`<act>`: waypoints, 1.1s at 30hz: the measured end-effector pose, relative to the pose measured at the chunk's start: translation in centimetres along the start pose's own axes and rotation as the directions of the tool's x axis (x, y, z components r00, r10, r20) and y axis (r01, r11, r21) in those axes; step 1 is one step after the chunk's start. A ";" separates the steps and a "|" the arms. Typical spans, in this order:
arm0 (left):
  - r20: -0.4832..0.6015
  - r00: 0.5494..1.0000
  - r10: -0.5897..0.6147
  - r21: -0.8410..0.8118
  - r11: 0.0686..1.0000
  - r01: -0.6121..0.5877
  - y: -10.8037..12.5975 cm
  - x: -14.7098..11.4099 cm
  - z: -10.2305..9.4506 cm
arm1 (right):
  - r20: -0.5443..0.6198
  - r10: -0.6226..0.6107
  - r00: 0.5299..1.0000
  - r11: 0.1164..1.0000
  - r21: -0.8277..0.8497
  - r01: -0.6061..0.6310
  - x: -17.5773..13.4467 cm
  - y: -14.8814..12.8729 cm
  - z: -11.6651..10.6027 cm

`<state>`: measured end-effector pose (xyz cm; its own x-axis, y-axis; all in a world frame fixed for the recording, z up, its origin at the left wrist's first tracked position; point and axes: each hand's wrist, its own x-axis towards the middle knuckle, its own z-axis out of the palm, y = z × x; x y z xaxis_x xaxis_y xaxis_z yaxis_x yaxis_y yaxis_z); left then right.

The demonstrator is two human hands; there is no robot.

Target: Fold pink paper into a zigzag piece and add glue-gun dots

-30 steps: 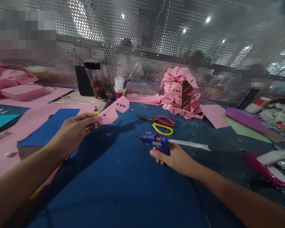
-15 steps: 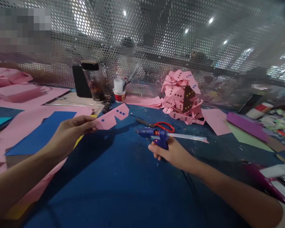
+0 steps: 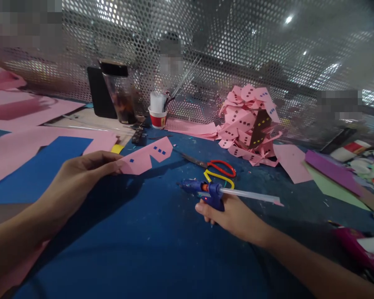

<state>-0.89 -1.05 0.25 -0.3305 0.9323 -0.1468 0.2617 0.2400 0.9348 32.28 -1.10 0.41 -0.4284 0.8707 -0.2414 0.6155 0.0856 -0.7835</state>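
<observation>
Pinched in my left hand [image 3: 84, 178] is a pink paper piece [image 3: 140, 159] with a notch in its upper or lower edge and small blue squares on it, held above the blue tabletop [image 3: 137, 249]. My right hand [image 3: 237, 214] is wrapped round the handle of a blue glue gun [image 3: 202, 189]. Its nozzle points left toward the paper but is apart from it. A clear glue stick [image 3: 252, 195] sticks out of the back of the gun, and a small light glows on the handle. Scissors [image 3: 222, 166] with red and yellow handles lie just behind the gun.
Behind stands a pile of dotted pink paper pieces [image 3: 243, 124]. A paper cup [image 3: 157, 117], a lidded jar [image 3: 120, 93] and stacked pink strips [image 3: 191, 128] line the perforated metal screen. Blue sheet [image 3: 46, 166] lies left; a purple sheet [image 3: 330, 172] and magenta object [image 3: 358, 249] lie right.
The view has shifted slightly, and the glue gun sits lower in it, showing the scissors' yellow handle. Both hands keep their holds on the paper piece and the glue gun.
</observation>
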 end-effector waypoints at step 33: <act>-0.005 1.000 0.006 0.066 0.998 -0.006 0.4 -0.1 0.1 | -0.068 0.061 0.996 0.957 -0.278 -0.077 0.0 -1.1 0.1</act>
<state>-0.67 -1.00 0.57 -0.3335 0.9324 -0.1394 0.3229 0.2519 0.9123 31.56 -1.21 1.18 -0.3446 0.9050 -0.2493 0.8065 0.1494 -0.5720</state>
